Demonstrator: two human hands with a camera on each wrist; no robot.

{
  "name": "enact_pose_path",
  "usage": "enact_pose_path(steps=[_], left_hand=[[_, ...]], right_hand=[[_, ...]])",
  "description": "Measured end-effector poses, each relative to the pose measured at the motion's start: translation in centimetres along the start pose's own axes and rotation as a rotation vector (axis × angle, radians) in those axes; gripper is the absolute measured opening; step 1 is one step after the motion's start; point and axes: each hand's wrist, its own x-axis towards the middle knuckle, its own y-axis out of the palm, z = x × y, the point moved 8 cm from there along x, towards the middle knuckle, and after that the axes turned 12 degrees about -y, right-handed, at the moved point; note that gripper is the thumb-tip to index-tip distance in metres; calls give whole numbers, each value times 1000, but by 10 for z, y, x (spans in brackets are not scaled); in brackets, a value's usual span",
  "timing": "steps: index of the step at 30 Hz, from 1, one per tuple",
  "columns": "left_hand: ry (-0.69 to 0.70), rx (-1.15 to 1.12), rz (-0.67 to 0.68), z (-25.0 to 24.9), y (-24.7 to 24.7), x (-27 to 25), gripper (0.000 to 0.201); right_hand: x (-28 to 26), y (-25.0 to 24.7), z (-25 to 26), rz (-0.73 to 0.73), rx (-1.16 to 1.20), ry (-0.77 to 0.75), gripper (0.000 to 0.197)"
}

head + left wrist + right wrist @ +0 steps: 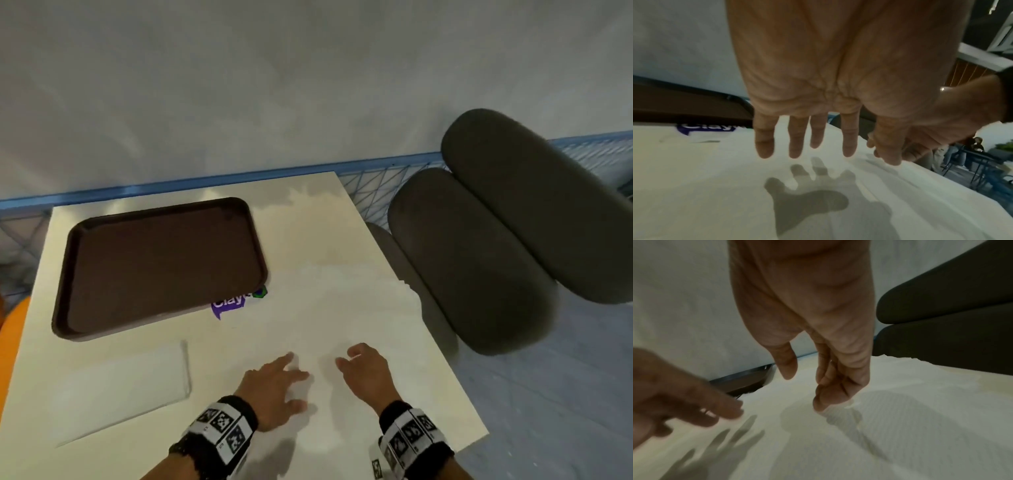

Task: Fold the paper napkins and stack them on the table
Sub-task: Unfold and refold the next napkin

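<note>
While wrist views miss it, folded napkin (120, 390) lies left — head view.

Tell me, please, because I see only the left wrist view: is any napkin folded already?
Observer: Yes. One folded napkin lies flat on the table, left of the left hand.
Operator: Is something in the tray?
Observer: No. The head view shows it holds nothing.
Operator: Does the right hand touch the open napkin?
Observer: Yes. In the right wrist view its fingertips rest on it, with the thumb apart and no grip.
</note>
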Motion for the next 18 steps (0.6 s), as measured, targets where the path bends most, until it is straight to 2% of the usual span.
enact_pose_path(steps=[3, 6, 9, 11, 15, 16, 18], left_hand=[[-103, 51, 70, -15, 13, 13, 73], [-160, 114, 152, -16, 30, 19, 80], [-177, 109, 147, -15, 32, 17, 81], [-179, 77, 140, -15, 30, 15, 79], [-190, -90, 80, -15, 18, 7, 72], [-198, -178, 56, -14, 13, 4, 76], [-196, -382, -45, -7, -6, -6, 108]], right_hand=[[29, -5, -16, -24, 225, 118, 43], [50, -6, -12, -43, 397, 176, 42], [62, 0, -8, -10, 599, 226, 38], [72, 2, -5, -9, 591, 173, 32], [78, -12, 15, 2, 442, 4, 36], [72, -22, 29, 1, 469, -69, 34], [58, -45, 53, 11, 624, -194, 19]])
